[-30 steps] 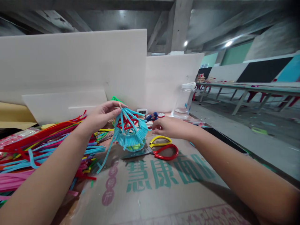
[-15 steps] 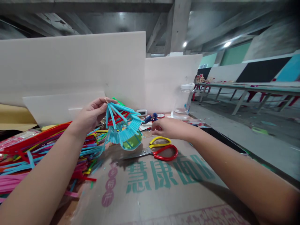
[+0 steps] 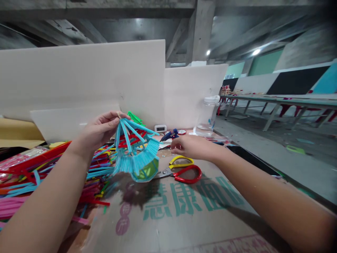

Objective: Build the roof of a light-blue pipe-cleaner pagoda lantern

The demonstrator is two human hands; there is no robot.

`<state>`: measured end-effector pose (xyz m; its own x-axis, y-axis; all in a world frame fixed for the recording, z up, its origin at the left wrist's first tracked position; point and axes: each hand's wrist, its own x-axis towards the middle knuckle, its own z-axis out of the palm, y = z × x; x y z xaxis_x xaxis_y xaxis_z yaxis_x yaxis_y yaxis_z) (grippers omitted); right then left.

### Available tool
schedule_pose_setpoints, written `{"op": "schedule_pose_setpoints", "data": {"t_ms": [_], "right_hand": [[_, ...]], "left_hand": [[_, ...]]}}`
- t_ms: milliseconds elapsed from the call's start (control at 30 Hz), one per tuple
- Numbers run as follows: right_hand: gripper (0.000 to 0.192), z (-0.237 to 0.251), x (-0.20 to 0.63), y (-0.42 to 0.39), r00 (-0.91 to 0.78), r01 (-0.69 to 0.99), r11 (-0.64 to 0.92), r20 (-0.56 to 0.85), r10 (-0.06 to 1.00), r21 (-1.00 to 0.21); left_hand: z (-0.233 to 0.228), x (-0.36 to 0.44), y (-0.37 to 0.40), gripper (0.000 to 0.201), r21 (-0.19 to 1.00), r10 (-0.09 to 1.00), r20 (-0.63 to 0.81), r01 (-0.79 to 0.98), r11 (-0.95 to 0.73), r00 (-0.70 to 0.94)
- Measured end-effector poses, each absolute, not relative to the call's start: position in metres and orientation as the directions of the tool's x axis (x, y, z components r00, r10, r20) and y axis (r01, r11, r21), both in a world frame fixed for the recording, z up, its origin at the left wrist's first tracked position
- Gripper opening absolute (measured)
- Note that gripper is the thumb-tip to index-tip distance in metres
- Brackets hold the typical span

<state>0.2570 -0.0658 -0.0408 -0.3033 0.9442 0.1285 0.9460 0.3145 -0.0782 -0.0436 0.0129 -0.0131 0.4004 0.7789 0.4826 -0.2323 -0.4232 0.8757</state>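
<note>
My left hand (image 3: 104,128) is closed in a pinch on the gathered tip of a craft piece (image 3: 142,149) made of light-blue fuzzy pipe cleaners. Thin blue spokes spread from the tip over red strips to a dense ruffled blue band, with a green, blue-edged panel below. The piece hangs tilted above the cardboard. My right hand (image 3: 188,146) has its fingers curled at a dark-blue glue gun (image 3: 170,135), whose nozzle points left to the ruffled edge; its handle is hidden by the hand. Scissors (image 3: 185,170) with one yellow and one red handle lie below, their blades partly behind the craft.
Loose pipe cleaners (image 3: 98,172) in many colours pile up on the left. Printed cardboard (image 3: 158,225) covers the tabletop. A small white digital clock (image 3: 160,128), a clear water bottle (image 3: 206,117) and white boards (image 3: 105,77) stand behind. A dark flat device (image 3: 250,160) lies right.
The craft piece has come slightly lower and nearer, tilting so that the green panel sits lower over the scissor blades. The view has shifted a little; my right hand keeps its curled pose.
</note>
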Motion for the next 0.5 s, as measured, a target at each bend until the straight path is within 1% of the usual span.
{"op": "schedule_pose_setpoints", "data": {"t_ms": [100,167,267,333,400,500], "right_hand": [[0.024,-0.042,0.257,-0.065,-0.306,0.948,0.315,0.126,0.944,-0.052],[0.025,-0.044,0.258,-0.063,-0.316,0.945,0.323,0.132,0.94,-0.039],[0.025,-0.046,0.259,-0.061,-0.322,0.944,0.329,0.137,0.937,-0.029],[0.026,-0.047,0.26,-0.06,-0.328,0.942,0.335,0.135,0.935,-0.034],[0.027,-0.048,0.26,-0.059,-0.335,0.939,0.342,0.13,0.933,-0.041],[0.027,-0.046,0.259,-0.06,-0.331,0.941,0.337,0.118,0.936,-0.039]], "left_hand": [[-0.015,-0.035,0.019,0.024,0.857,0.786,0.514,-0.151,-0.493,0.344],[-0.02,-0.027,0.022,0.028,0.822,0.778,0.556,-0.055,-0.566,0.292],[-0.027,-0.015,0.022,0.035,0.77,0.762,0.584,0.109,-0.629,0.279],[-0.03,-0.01,0.02,0.038,0.752,0.764,0.581,0.175,-0.636,0.281],[-0.031,-0.007,0.018,0.038,0.743,0.765,0.589,0.198,-0.64,0.261],[-0.03,-0.01,0.02,0.035,0.728,0.746,0.634,0.17,-0.665,0.202]]}}
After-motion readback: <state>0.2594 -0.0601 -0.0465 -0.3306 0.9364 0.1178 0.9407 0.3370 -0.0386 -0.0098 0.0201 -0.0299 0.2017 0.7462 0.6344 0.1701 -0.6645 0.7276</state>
